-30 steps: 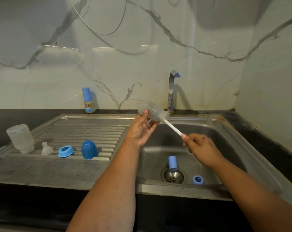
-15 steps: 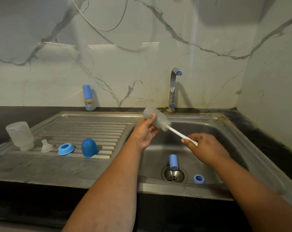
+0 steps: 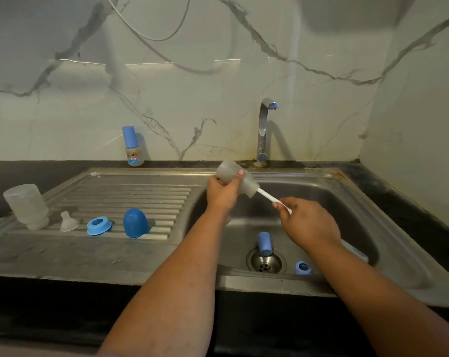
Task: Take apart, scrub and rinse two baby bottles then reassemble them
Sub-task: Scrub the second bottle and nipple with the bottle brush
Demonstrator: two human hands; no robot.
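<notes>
My left hand (image 3: pixel 222 194) grips a frosted bottle body (image 3: pixel 235 177) tilted over the sink basin (image 3: pixel 347 215). A white brush handle (image 3: pixel 268 197) sticks out of the bottle's mouth, and my right hand (image 3: pixel 308 222) holds its lower end. On the draining board stand another frosted bottle body (image 3: pixel 27 206) upside down, a clear teat (image 3: pixel 67 221), a blue ring (image 3: pixel 98 225) and a blue dome cap (image 3: pixel 135 222). In the basin lie a blue cap (image 3: pixel 264 243) by the drain and a blue ring (image 3: pixel 303 267).
A small assembled bottle with a blue cap (image 3: pixel 132 146) stands against the marble wall. The chrome tap (image 3: pixel 264 130) rises behind the basin, with no water running. Black counter surrounds the steel sink; a wall closes the right side.
The bottle and brush have dropped lower toward the basin. My right hand has slid up the handle, pushing the brush deeper into the bottle.
</notes>
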